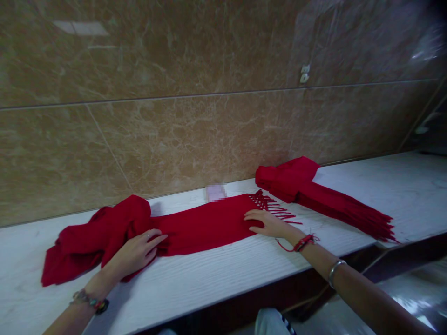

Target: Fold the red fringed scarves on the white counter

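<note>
A red fringed scarf [206, 225] lies stretched along a white shelf [216, 274], its left part bunched in a heap [91, 239]. My left hand [134, 253] lies flat on the scarf beside that heap, fingers stretched out. My right hand [267, 222] rests flat on the scarf's right end, just short of the fringe [270, 204], fingers out. A second red scarf [314, 193], folded and fringed, lies apart further right on the shelf.
A brown marble wall [195, 121] rises directly behind the shelf. A small pale tag [215, 191] sits at the wall's foot behind the scarf. The shelf's front edge drops to a glossy floor [401, 298]. A white wall fitting [304, 74] is mounted higher up.
</note>
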A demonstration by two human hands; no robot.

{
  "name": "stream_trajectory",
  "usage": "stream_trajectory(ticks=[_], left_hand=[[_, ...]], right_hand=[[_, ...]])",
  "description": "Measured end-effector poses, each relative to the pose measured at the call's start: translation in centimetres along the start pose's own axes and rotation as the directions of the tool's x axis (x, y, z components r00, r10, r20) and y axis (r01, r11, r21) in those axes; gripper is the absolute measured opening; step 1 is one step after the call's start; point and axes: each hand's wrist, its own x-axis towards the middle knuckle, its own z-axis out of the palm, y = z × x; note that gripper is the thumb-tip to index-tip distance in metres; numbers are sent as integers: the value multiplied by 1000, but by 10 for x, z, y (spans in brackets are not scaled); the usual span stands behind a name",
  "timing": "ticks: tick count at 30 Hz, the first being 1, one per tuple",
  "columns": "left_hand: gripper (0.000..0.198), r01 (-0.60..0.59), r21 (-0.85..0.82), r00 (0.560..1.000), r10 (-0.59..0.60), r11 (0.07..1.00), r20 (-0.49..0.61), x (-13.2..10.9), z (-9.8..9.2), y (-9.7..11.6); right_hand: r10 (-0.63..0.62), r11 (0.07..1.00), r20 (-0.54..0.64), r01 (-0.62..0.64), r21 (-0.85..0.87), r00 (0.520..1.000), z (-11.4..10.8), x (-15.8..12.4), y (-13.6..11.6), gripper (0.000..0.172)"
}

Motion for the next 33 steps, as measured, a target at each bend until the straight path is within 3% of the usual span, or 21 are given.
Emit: stream_trajectory(ticks=[4,10,14,21,24,29,31,33], left_hand=[[38,-18,34,1000,18,999,-14,-2,-1,17],[33,-12,48,1000,12,999,-9,-10,4,19],[30,-29,47,1000,29,998,-7,-10,-1,21],[37,30,-60,1000,-30,998,5,-7,-9,11],[42,83,-39,995,-85,996,-43,-4,-16,6],[44,92,-42,979,-98,995,-178,-8,-33,8],[41,56,-47,980,-64,997,-190,-15,-31,14],[35,-2,-52,991,-5,999,-131,-23,-24,23]], right_hand=[[22,999,-42,-23,-24,999,-7,-6,2,34],[11,994,6,-10,-112,1000,-12,-14,4,38],[-58,968,62,71,-241,996,-14,-17,4,37],[-173,837,185,244,-491,967,-19,-23,20,33],[-187,836,115,219,-503,976,-25,-21,25,30],[-222,864,-117,140,-483,968,-41,-21,20,28],[-227,870,-142,135,-473,964,-41,-28,19,27],[-232,873,-90,167,-459,969,-36,-38,21,25]])
